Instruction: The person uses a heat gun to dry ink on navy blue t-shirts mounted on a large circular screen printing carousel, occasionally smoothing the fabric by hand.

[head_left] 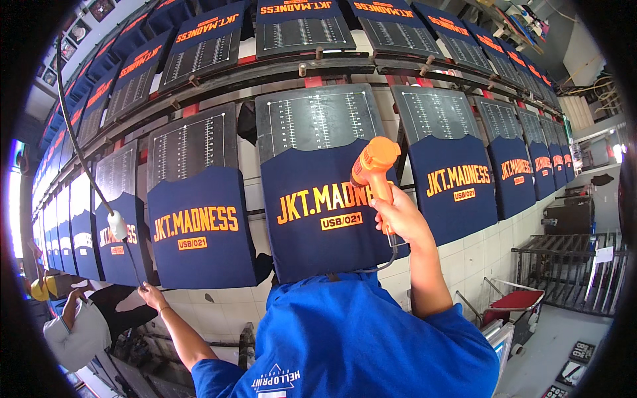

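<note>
My right hand [400, 215] is wrapped round the handle of an orange heat gun [376, 164], raised over the middle navy shirt [292, 249]. The gun covers part of that shirt's orange print, and its grey cord [390, 261] runs down past my wrist. Out to the left, my left hand [152, 296] is closed on a dark power cable [135, 261]. That cable leads up to a white plug connector [117, 225] hanging from an overhead cord [71, 126]. The middle shirt lies flat on a black printing board [322, 119] with white ruler marks.
More printed navy shirts [202, 245] on boards stand in rows on both sides and behind a metal rail [252, 74]. Another person [76, 331] is at the lower left. A red chair [511, 305] and a metal rack [570, 272] stand at right.
</note>
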Demonstrator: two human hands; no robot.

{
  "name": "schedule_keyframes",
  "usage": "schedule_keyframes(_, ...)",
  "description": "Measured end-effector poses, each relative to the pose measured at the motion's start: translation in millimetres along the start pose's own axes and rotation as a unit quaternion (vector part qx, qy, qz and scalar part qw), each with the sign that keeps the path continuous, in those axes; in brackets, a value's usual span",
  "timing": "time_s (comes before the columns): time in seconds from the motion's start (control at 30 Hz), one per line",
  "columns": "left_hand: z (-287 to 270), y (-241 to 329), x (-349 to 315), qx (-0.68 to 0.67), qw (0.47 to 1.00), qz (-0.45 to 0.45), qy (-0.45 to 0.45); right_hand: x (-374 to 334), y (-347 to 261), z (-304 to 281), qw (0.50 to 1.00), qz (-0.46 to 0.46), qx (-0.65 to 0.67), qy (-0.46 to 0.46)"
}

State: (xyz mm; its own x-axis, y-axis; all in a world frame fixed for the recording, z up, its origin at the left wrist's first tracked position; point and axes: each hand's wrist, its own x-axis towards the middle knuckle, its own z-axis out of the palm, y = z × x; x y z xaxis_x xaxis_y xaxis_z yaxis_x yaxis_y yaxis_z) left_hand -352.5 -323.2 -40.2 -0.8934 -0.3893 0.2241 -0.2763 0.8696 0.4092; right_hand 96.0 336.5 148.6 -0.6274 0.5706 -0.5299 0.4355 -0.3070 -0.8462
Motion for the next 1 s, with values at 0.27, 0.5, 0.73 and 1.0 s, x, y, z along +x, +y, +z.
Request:
schedule_keyframes(0.27,26.6,45.0,-22.8,-0.014,0.999,-0.028,-0.036,-42.4,4.8,8.4,0.998,0.054,-0.028,0.001)
schedule_keyframes(0.5,51.7,35.7,-29.3,-0.01,0.999,-0.015,-0.051,-46.4,6.3,7.6,0.997,0.064,-0.029,0.036)
schedule_keyframes(0.73,53.4,65.5,-57.5,0.04,0.998,-0.012,-0.046,-13.3,2.6,13.7,0.998,0.003,0.008,0.06)
schedule_keyframes(1.0,55.4,55.0,-55.4,0.061,0.997,0.022,-0.048,-6.8,1.1,34.0,0.999,-0.02,0.036,0.021)
